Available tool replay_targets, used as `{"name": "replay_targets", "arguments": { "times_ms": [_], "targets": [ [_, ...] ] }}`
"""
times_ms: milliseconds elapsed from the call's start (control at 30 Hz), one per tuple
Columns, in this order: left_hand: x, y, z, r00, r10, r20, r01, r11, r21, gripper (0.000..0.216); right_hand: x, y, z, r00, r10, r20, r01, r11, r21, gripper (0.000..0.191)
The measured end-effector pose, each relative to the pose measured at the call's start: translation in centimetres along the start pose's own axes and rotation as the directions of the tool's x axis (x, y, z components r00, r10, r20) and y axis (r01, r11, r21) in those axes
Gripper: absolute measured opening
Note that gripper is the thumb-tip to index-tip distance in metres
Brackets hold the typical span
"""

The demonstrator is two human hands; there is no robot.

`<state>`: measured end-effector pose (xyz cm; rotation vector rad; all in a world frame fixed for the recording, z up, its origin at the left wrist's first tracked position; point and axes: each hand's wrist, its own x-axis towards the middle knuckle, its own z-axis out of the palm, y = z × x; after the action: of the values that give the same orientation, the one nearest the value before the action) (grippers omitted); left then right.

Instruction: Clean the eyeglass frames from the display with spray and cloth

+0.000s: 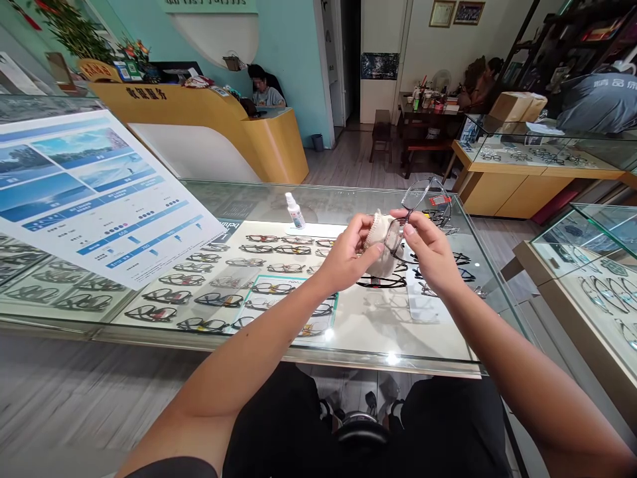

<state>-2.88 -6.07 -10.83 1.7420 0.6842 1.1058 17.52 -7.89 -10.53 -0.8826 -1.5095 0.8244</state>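
Above the glass display counter (378, 335), my right hand (432, 249) is closed on a pair of dark-framed eyeglasses (397, 242), pinching the frame between thumb and fingers. My left hand (353, 249) is closed round a cream cleaning cloth (382, 232) with a scalloped edge. The cloth lies against one lens, with the left thumb on the near side. Part of the frame is hidden by the fingers and cloth. A white spray bottle (295, 212) stands upright on the counter, left of and beyond my hands.
Several rows of eyeglasses (219, 300) lie under the counter glass. A printed sheet (99, 192) rises at left. A wooden reception desk (279, 143) with a seated person stands beyond. Another display case (592, 292) is at right, and a stool (381, 133) stands behind.
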Motion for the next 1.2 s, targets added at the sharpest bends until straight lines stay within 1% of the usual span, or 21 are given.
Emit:
{"name": "replay_targets", "arguments": {
  "times_ms": [67,100,233,333,400,467,567,633,733,833,900,967,1033,1100,1200],
  "targets": [
    [-0.02,-0.08,0.20,1.000,-0.007,0.013,0.007,0.999,-0.049,0.045,0.00,-0.01,0.03,1.000,-0.013,0.005,0.013,1.000,0.017,0.033],
    [0.00,-0.14,0.30,1.000,-0.009,0.002,0.009,0.997,-0.070,0.047,0.00,0.04,0.03,1.000,-0.022,0.008,0.022,1.000,0.020,0.033],
    [0.36,-0.37,0.55,0.998,-0.023,-0.063,0.014,0.989,-0.149,0.044,-0.01,0.34,0.05,0.999,-0.051,0.017,0.052,0.999,-0.012,0.034],
    [0.63,-0.35,0.51,0.996,0.000,-0.087,-0.015,0.985,-0.172,0.042,-0.02,0.40,0.12,0.998,-0.054,0.010,0.054,0.998,-0.032,0.034],
    [0.62,-0.28,0.45,0.995,0.043,-0.095,-0.058,0.987,-0.152,0.041,-0.01,0.33,0.18,0.999,-0.050,-0.002,0.050,0.998,-0.035,0.034],
    [0.45,-0.20,0.43,0.993,0.083,-0.084,-0.090,0.992,-0.088,0.038,0.00,0.27,0.22,0.999,-0.045,-0.004,0.045,0.999,-0.031,0.034],
    [0.11,-0.05,0.46,0.992,0.110,-0.055,-0.109,0.994,0.022,0.032,-0.02,0.30,0.25,0.999,-0.050,0.007,0.050,0.999,-0.022,0.033],
    [-0.01,0.12,0.47,0.992,0.122,-0.034,-0.120,0.991,0.055,0.031,-0.04,0.42,0.26,0.998,-0.060,0.011,0.060,0.998,-0.019,0.033],
    [0.02,0.39,0.42,0.988,0.151,-0.020,-0.148,0.985,0.092,0.034,-0.11,0.62,0.30,0.998,-0.069,0.016,0.069,0.998,-0.004,0.031],
    [0.12,0.41,0.40,0.983,0.169,-0.066,-0.161,0.981,0.110,0.043,-0.20,0.69,0.41,0.997,-0.075,0.037,0.074,0.997,0.013,0.031],
    [0.16,0.20,0.47,0.985,0.132,-0.115,-0.124,0.990,0.069,0.042,-0.27,0.64,0.51,0.995,-0.078,0.056,0.077,0.997,0.013,0.031],
    [0.18,-0.08,0.58,0.989,0.067,-0.133,-0.070,0.997,-0.017,0.037,-0.34,0.55,0.62,0.994,-0.083,0.068,0.083,0.997,0.010,0.031],
    [0.19,-0.28,0.68,0.992,0.024,-0.122,-0.037,0.994,-0.107,0.039,-0.37,0.46,0.69,0.993,-0.093,0.072,0.092,0.996,0.008,0.031],
    [0.21,-0.27,0.72,0.994,0.007,-0.107,-0.026,0.985,-0.173,0.042,-0.38,0.40,0.69,0.992,-0.098,0.075,0.098,0.995,0.003,0.032],
    [0.24,0.10,0.66,0.997,-0.028,-0.067,0.014,0.980,-0.199,0.037,-0.35,0.38,0.53,0.994,-0.087,0.069,0.088,0.996,-0.003,0.031]
  ]
}}
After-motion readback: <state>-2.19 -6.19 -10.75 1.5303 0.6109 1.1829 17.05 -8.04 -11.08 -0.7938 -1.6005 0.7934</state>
